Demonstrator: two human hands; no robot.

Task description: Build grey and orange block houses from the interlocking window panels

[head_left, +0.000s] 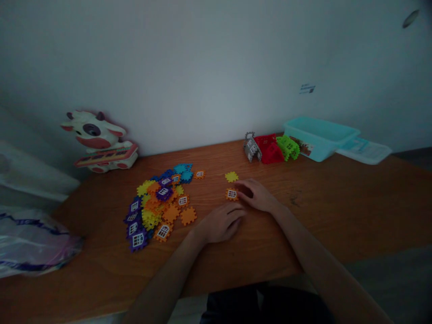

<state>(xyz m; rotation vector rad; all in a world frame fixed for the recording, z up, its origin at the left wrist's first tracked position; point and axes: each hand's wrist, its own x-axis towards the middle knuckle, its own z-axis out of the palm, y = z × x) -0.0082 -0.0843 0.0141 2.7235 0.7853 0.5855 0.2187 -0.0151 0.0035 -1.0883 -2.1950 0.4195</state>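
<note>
Where a pale wall (189, 81) meets its back edge, a long wooden counter (337, 211) carries nearly everything in view. A bulging plastic bag (33, 243) lies at the left end, and a white cow-shaped toy (97, 139) leans against the wall on that side. Toward the right sits a teal plastic tub (319, 137) with a flat pale blue lid (366, 150) beside it. Just left of the tub, three small tile houses touch in a row: gray (251, 147), red (270, 149) and green (288, 147). Mid-counter spreads a loose heap of gear-edged plastic tiles (158, 202) in purple, orange, yellow and blue, many with white window frames. The left hand (222, 222) rests just right of that heap, fingers loosely curled, nothing visible in it. The right hand (256, 195) lies close by, the two apart but nearly touching — its fingertips (240, 184) sit over an orange window tile (231, 194), though whether they grip it I cannot tell. A single yellow tile (231, 177) lies just beyond, near the right hand
</note>
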